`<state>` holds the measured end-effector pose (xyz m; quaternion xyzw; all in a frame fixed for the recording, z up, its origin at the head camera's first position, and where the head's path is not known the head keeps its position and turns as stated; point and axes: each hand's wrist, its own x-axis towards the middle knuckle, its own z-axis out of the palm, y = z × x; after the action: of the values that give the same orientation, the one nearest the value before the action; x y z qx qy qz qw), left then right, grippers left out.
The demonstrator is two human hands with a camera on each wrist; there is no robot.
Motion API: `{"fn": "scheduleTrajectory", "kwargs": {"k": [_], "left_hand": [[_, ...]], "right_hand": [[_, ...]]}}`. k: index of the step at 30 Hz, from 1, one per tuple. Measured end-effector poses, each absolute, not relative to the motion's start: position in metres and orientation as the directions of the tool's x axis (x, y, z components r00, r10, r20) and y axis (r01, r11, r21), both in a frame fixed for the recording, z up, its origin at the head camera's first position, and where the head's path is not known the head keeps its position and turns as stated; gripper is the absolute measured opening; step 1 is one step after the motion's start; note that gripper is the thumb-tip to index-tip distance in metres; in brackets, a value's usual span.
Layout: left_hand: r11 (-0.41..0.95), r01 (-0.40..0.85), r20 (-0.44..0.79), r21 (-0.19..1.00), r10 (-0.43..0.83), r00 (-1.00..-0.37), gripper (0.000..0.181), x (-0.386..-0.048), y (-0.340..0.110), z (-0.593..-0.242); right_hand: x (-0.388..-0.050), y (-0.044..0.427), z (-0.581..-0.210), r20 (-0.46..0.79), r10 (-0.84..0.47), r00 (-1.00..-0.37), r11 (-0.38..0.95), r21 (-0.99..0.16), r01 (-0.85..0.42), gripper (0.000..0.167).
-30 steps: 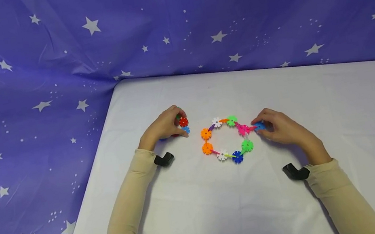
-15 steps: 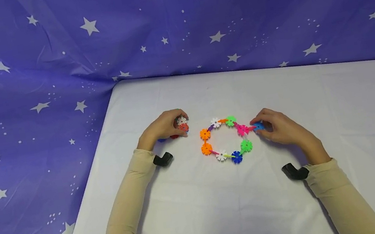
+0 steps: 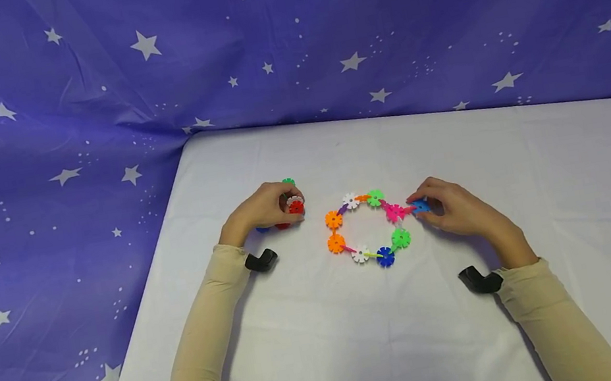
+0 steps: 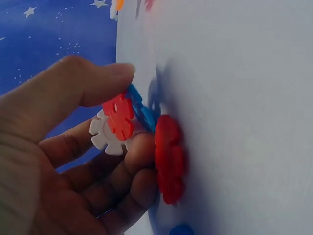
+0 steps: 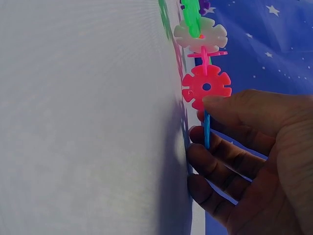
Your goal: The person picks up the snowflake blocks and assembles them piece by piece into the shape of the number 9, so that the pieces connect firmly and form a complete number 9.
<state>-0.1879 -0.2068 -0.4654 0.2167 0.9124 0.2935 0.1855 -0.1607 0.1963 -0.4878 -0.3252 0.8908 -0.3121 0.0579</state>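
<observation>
My left hand [image 3: 268, 205] holds flat, notched snowflake discs between thumb and fingers: a red disc [image 4: 117, 117] and a white disc [image 4: 105, 134], with a blue disc [image 4: 141, 105] against them under the thumb tip. Below the fingers, a second red disc [image 4: 169, 159] is close to the white cloth. A green disc [image 3: 288, 182] shows just past the left fingers. In my right hand [image 3: 454, 205], thumb and fingers pinch a blue disc [image 5: 207, 129]. It joins a pink-red disc [image 5: 207, 87] on the outer right side of a ring of linked, many-coloured discs [image 3: 401, 238].
A white cloth [image 3: 330, 346] covers the table. Behind and to the left hangs a purple-blue sheet [image 3: 234, 42] with white stars. Another blue disc [image 4: 182, 230] lies at the bottom of the left wrist view. Black wrist mounts [image 3: 261, 261] stick out beside both sleeves.
My left hand has shifted slightly left and rearranged its discs. A white one has come into view behind the red, and the green one now shows beyond the fingers. The right hand stays nearly still.
</observation>
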Motion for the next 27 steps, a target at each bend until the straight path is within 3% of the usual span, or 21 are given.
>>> {"fn": "scheduleTrajectory", "kwargs": {"k": [12, 20, 27], "left_hand": [[0.741, 0.276, -0.191, 0.612, 0.478, -0.857, 0.039, -0.187, -0.209, -0.461], [0.751, 0.309, -0.160, 0.583, 0.479, -0.863, 0.027, -0.188, -0.209, -0.459], [0.699, 0.286, -0.150, 0.655, 0.492, -0.857, 0.026, -0.202, -0.194, -0.455]], "right_hand": [[-0.162, 0.198, -0.488, 0.096, -0.616, -0.782, 0.587, -0.606, -0.537, 0.028], [-0.163, 0.200, -0.490, 0.097, -0.619, -0.779, 0.581, -0.611, -0.538, 0.027], [-0.162, 0.199, -0.490, 0.122, -0.623, -0.772, 0.565, -0.613, -0.553, 0.026]]}}
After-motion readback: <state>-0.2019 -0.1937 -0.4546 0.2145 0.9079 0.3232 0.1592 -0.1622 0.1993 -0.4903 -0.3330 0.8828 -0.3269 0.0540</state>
